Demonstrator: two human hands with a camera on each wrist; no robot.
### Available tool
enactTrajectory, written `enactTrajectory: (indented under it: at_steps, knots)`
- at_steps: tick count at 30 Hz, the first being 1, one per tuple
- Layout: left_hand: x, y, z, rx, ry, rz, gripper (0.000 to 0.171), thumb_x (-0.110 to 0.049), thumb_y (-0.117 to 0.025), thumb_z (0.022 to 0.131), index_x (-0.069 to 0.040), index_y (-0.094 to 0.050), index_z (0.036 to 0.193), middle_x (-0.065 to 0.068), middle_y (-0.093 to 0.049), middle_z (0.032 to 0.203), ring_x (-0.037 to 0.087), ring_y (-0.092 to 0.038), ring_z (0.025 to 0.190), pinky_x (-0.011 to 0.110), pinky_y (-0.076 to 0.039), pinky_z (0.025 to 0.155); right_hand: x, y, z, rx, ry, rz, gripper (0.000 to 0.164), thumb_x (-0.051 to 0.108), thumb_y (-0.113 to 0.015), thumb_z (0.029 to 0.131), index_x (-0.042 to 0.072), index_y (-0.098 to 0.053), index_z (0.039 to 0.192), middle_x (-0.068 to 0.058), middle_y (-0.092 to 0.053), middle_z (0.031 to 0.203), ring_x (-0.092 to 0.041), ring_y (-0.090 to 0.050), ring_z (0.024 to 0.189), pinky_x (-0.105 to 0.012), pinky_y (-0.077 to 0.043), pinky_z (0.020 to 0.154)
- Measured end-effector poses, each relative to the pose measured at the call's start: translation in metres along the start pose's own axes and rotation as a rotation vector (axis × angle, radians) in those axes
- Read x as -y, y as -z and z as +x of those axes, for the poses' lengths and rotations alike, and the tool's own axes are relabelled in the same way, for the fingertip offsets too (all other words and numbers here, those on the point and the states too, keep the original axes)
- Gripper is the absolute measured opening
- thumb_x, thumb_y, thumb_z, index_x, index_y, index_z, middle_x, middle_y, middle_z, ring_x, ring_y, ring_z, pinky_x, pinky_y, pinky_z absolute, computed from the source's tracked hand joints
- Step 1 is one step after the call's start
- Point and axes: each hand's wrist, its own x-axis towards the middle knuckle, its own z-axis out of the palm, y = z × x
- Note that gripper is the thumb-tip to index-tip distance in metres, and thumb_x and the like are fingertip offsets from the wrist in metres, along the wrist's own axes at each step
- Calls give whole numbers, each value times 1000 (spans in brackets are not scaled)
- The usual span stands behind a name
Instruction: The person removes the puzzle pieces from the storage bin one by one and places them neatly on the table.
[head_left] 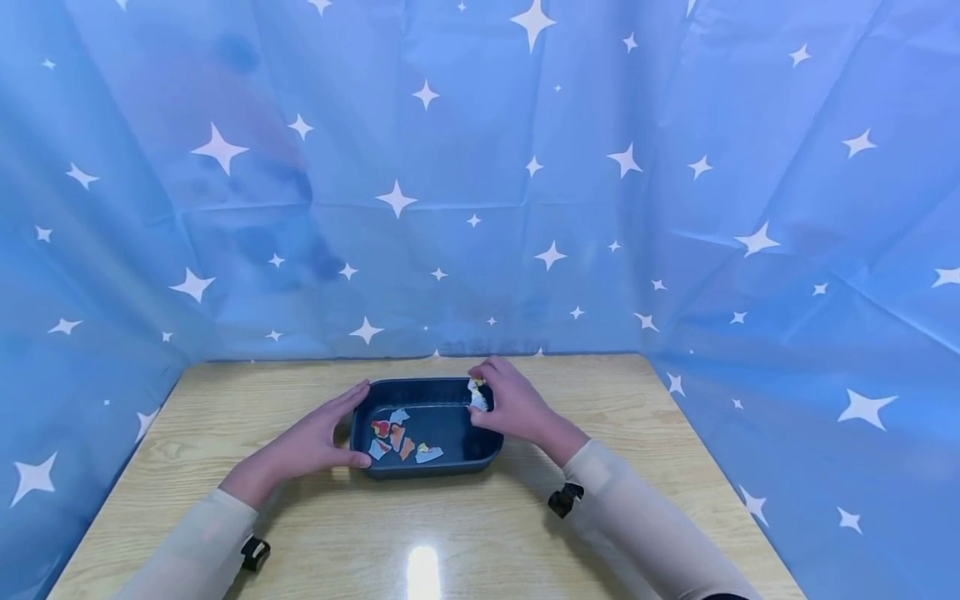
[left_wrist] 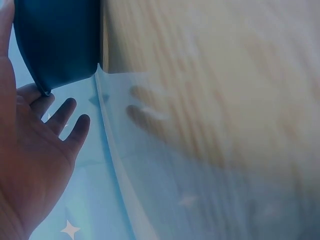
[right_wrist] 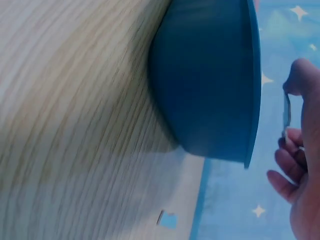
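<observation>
A dark blue rectangular dish (head_left: 461, 437) stands on the wooden table. My left hand (head_left: 315, 433) holds its left end, thumb at the near corner and fingers at the far one. In the left wrist view, the fingertips (left_wrist: 47, 100) meet the dish's rim. Several flat, jagged pieces, some orange and red (head_left: 397, 437), lie in the dish's left half. Over the right end of the dish, my right hand (head_left: 513, 404) pinches a jagged, thin white and yellow piece (head_left: 477, 395) between thumb and fingers. The right wrist view shows this piece edge-on, above the rim.
The wooden table (head_left: 465, 533) runs back to a blue curtain (head_left: 480, 275) with white stars, which also hangs along both sides. In the right wrist view, a small pale blue piece (right_wrist: 169, 220) lies on the table beyond the dish.
</observation>
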Motion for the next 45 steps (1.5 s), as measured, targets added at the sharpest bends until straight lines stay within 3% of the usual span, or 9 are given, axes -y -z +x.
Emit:
enactTrajectory:
  at_steps: [23,36,45]
  knots:
    - [1,-1,0,-1,12,10,123,-55,-93,87,-10,-24,177,14,-18,184,50,-20,165,72,-27,127,-54,12,-30,-120,-15,-13,60,27,-84,89,5,-70,142,-6,-62,130,-24,-60,115,-46,-57,98]
    - [1,-2,1,9,16,-4,123,-52,-94,87,-11,-22,178,13,-17,185,47,-19,167,70,-26,128,-80,17,-46,-83,-24,35,60,20,-89,93,2,-68,147,-10,-62,128,-24,-57,109,-46,-55,92]
    - [1,-2,1,4,15,1,122,-52,-93,88,-10,-22,178,14,-17,184,50,-19,166,72,-26,128,-96,17,-52,-8,-69,49,59,22,-87,97,3,-67,150,-10,-63,133,-25,-59,109,-45,-56,91]
